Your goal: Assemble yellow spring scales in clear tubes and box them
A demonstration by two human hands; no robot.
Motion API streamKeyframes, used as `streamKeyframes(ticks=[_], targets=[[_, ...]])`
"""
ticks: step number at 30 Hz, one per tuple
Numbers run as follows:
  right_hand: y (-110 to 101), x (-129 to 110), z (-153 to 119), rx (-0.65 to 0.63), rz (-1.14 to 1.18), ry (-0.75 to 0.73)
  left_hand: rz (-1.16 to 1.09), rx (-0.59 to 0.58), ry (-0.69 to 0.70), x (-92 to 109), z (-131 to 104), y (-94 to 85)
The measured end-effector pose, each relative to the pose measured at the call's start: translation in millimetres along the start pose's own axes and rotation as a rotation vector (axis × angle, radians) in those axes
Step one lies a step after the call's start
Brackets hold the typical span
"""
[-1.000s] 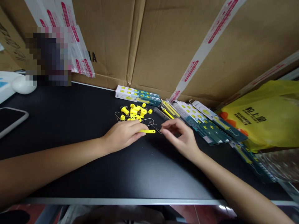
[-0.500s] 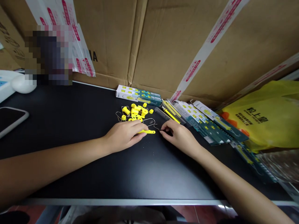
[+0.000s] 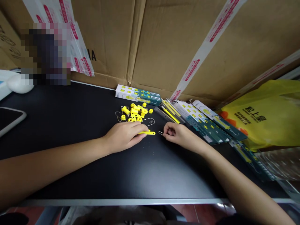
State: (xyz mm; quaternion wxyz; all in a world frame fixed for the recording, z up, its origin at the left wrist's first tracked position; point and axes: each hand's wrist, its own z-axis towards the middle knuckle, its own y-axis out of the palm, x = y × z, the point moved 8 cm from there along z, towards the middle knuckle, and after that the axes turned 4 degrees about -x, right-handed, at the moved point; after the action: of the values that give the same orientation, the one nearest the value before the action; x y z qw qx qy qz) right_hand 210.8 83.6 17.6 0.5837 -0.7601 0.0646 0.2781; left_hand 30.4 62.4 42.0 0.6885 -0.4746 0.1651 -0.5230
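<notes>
My left hand [image 3: 127,135] is closed on a flat yellow plastic piece [image 3: 150,133], whose end with a small hole sticks out to the right of the fingertips. Just to the right, my right hand [image 3: 174,132] pinches a small metal hook [image 3: 160,133], its curved tip pointing left toward the yellow piece without touching it. Behind my left hand lies a pile of yellow plastic parts [image 3: 134,111] with metal wire hooks [image 3: 118,116] among them. One long wire loop [image 3: 149,122] rests between the pile and my hands.
Printed boxes [image 3: 138,94] stand against the cardboard [image 3: 105,40] behind the black table [image 3: 131,178]. Clear tubes with yellow rods [image 3: 171,114], more boxes [image 3: 203,125] and a yellow bag [image 3: 262,115] are on the right. A phone [image 3: 10,120] lies at left.
My right hand has turned the metal hook and drawn it slightly nearer to me, away from the wire loop. My left hand keeps its hold on the yellow piece. The view has shifted slightly.
</notes>
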Motion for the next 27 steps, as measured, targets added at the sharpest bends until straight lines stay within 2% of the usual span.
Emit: streamKeyframes(ticks=[6,12,17,20,24,27], targets=[[4.6,-26.4,-6.5,0.057,0.395,-0.180,-0.018,-0.008,-0.031,-2.1,-1.0,0.7],[15.5,-36.5,-9.2,0.036,0.590,-0.222,0.015,0.005,-0.015,0.3,0.8,-2.2],[21.7,-46.3,-13.4,0.063,0.671,-0.276,0.072,0.031,0.051,4.4,-1.0,-3.8],[33.1,-52.5,-17.7,0.016,0.772,-0.265,0.049,-0.020,0.103,7.9,-1.0,-0.3],[46.2,-58.9,-22.0,-0.027,0.868,-0.268,0.006,-0.057,0.224,19.4,-2.5,0.6],[44.6,-61.7,-22.6,-0.002,0.826,-0.313,0.052,-0.046,0.313,28.1,-5.5,-0.5]])
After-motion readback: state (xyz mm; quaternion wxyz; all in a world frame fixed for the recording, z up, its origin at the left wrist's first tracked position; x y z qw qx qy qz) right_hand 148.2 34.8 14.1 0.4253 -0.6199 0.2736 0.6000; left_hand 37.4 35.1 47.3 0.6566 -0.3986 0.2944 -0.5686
